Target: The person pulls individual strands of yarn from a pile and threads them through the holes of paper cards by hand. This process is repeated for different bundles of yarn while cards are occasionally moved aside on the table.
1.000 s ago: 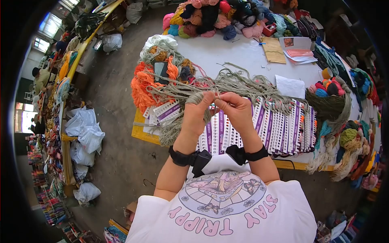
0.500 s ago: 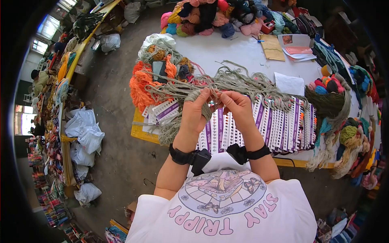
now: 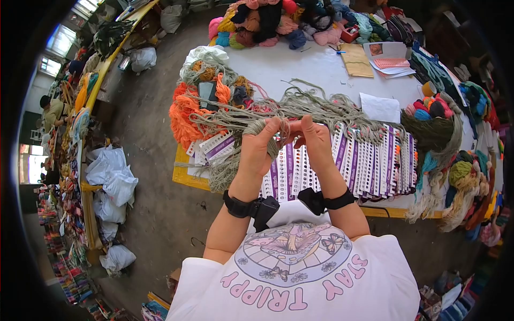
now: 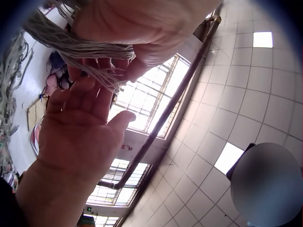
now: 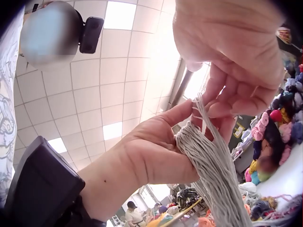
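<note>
In the head view, my left hand (image 3: 256,150) holds a thick hank of grey-green yarn (image 5: 213,165), its thumb and fingers round the looped end. A few pale strands (image 5: 201,111) stand up past the left thumb tip. My right hand (image 3: 317,144) faces it, thumb raised apart and fingers reaching toward the left fingertips. The left wrist view shows the right palm (image 4: 80,137) with fingers extended up to the yarn and the thumb away from it. Both hands are over a row of white and purple punched cards (image 3: 292,171) on the table.
Grey-green yarn (image 3: 321,109) lies across the white table (image 3: 267,67). Orange yarn (image 3: 184,109) and a dark phone-like slab (image 3: 208,93) are at left. Paper sheets (image 3: 380,108) and a wooden board (image 3: 357,60) lie at right. Coloured yarn heaps (image 3: 262,24) stand at the back.
My right thumb and fingers, pinched together at the strands earlier, have spread apart, with the thumb now raised. The left hand keeps its hold on the yarn hank.
</note>
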A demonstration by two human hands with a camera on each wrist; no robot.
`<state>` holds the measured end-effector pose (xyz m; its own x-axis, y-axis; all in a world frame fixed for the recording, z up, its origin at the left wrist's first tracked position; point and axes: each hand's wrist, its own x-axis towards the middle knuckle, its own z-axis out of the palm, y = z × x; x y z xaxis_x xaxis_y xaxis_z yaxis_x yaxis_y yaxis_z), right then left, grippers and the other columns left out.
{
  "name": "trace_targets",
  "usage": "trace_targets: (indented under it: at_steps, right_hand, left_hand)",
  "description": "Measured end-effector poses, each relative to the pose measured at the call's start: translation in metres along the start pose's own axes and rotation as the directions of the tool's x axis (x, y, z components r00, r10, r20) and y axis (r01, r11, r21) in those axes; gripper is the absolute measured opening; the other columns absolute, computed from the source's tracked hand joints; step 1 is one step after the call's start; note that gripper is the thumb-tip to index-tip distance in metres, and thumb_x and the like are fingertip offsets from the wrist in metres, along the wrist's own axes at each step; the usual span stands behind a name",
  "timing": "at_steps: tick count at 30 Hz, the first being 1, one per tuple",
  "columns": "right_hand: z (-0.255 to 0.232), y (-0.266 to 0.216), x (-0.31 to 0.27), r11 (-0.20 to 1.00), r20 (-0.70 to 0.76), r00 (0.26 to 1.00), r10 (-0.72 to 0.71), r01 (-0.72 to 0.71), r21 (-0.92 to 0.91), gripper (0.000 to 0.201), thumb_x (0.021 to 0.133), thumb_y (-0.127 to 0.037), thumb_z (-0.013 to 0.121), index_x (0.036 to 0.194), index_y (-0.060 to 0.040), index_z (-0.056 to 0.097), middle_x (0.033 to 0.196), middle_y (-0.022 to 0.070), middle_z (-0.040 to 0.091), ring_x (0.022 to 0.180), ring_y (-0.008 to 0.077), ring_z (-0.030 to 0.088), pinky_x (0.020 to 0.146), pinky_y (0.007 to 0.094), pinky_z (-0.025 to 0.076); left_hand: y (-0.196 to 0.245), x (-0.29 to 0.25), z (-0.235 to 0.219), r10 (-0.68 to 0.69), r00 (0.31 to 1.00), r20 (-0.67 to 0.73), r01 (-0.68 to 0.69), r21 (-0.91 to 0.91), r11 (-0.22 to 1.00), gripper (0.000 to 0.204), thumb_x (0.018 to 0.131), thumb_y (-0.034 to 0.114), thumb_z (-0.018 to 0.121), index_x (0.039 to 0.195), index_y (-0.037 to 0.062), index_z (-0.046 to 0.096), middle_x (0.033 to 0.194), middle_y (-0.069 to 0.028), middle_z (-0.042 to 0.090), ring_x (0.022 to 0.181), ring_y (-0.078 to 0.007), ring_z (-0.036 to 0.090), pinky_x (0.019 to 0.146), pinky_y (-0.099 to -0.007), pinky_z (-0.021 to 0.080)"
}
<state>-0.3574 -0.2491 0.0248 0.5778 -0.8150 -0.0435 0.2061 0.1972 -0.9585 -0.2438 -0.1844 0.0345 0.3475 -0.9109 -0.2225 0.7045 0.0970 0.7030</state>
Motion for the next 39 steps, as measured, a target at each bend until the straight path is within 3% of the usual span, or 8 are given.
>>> trace_targets:
  at_steps: [8, 14, 17, 20, 23, 29, 35, 39]
  right_hand:
    - [0.007, -0.002, 0.000, 1.000, 0.016, 1.000, -0.023, 0.023, -0.006, 0.014, 0.077, -0.011, 0.062, 0.081, 0.0023, 0.063, 0.069, 0.0028, 0.061, 0.059, 0.0075, 0.055, 0.054, 0.0205, 0.043]
    - [0.011, -0.011, -0.004, 0.994, -0.045, 0.999, 0.015, -0.010, 0.111, 0.010, 0.076, -0.008, 0.062, 0.074, 0.0015, 0.062, 0.071, 0.0022, 0.059, 0.060, 0.0079, 0.054, 0.055, 0.0207, 0.042]
    - [0.006, 0.006, 0.002, 0.989, -0.087, 0.986, -0.144, 0.140, -0.057, 0.008, 0.074, -0.008, 0.063, 0.074, -0.0001, 0.063, 0.074, 0.0015, 0.057, 0.063, 0.0071, 0.052, 0.055, 0.0208, 0.042]
    - [0.008, 0.013, 0.004, 0.989, -0.053, 0.987, -0.150, 0.150, -0.009, 0.007, 0.073, -0.008, 0.064, 0.074, -0.0015, 0.063, 0.075, 0.0013, 0.054, 0.065, 0.0068, 0.050, 0.057, 0.0209, 0.041]
    - [0.012, 0.009, 0.003, 0.986, -0.040, 0.987, -0.155, 0.151, -0.074, 0.007, 0.072, -0.008, 0.065, 0.073, -0.0014, 0.063, 0.073, 0.0015, 0.053, 0.065, 0.0073, 0.050, 0.057, 0.0210, 0.041]
    - [0.012, 0.018, 0.006, 0.983, -0.050, 0.985, -0.164, 0.160, -0.089, 0.007, 0.071, -0.006, 0.064, 0.073, 0.0004, 0.062, 0.075, 0.0014, 0.052, 0.066, 0.0078, 0.051, 0.057, 0.0213, 0.043]
    - [0.017, 0.021, 0.006, 0.993, -0.173, 0.980, -0.095, 0.107, 0.059, 0.005, 0.072, -0.004, 0.061, 0.073, 0.0009, 0.062, 0.081, 0.0028, 0.050, 0.070, 0.0098, 0.050, 0.063, 0.0236, 0.042]
    - [0.016, 0.026, 0.009, 0.991, -0.086, 0.993, -0.085, 0.074, -0.114, 0.008, 0.072, -0.008, 0.062, 0.073, 0.0001, 0.063, 0.079, 0.0023, 0.051, 0.074, 0.0110, 0.050, 0.067, 0.0252, 0.040]
  left_hand:
    - [-0.001, -0.003, -0.004, 0.006, 0.999, 0.036, -0.009, 0.072, 0.997, 0.013, 0.082, 0.017, 0.056, 0.088, 0.0056, 0.057, 0.089, -0.0055, 0.059, 0.081, -0.0131, 0.055, 0.068, -0.0282, 0.045]
    - [-0.007, -0.002, 0.000, 0.092, 0.993, -0.072, -0.091, 0.011, 0.996, 0.013, 0.083, 0.017, 0.055, 0.085, 0.0042, 0.056, 0.084, -0.0046, 0.059, 0.078, -0.0125, 0.055, 0.063, -0.0279, 0.047]
    - [-0.007, -0.001, -0.002, 0.110, 0.992, -0.063, -0.108, 0.036, 0.994, 0.013, 0.084, 0.018, 0.055, 0.085, 0.0052, 0.056, 0.084, -0.0040, 0.059, 0.076, -0.0120, 0.055, 0.063, -0.0270, 0.046]
    - [-0.005, -0.002, -0.003, 0.043, 0.990, -0.136, -0.041, 0.022, 0.999, 0.012, 0.083, 0.019, 0.055, 0.084, 0.0069, 0.056, 0.082, -0.0025, 0.058, 0.074, -0.0103, 0.054, 0.062, -0.0254, 0.044]
    - [-0.004, 0.000, -0.006, -0.020, 0.990, -0.141, 0.017, -0.023, 1.000, 0.009, 0.082, 0.017, 0.057, 0.082, 0.0082, 0.055, 0.080, -0.0009, 0.057, 0.072, -0.0088, 0.053, 0.060, -0.0246, 0.043]
    - [-0.007, 0.001, -0.009, 0.076, 0.995, -0.072, -0.075, 0.008, 0.997, 0.008, 0.081, 0.014, 0.059, 0.083, 0.0084, 0.054, 0.083, -0.0005, 0.057, 0.074, -0.0081, 0.052, 0.063, -0.0242, 0.042]
    - [-0.011, 0.003, -0.019, -0.005, 0.996, -0.084, -0.001, -0.078, 0.997, 0.009, 0.082, 0.013, 0.055, 0.089, 0.0070, 0.055, 0.088, -0.0042, 0.058, 0.077, -0.0112, 0.053, 0.066, -0.0259, 0.042]
    - [-0.019, 0.007, -0.038, 0.070, 0.993, -0.094, -0.066, 0.040, 0.997, 0.009, 0.083, 0.013, 0.055, 0.088, 0.0060, 0.055, 0.088, -0.0047, 0.058, 0.077, -0.0112, 0.053, 0.066, -0.0254, 0.041]
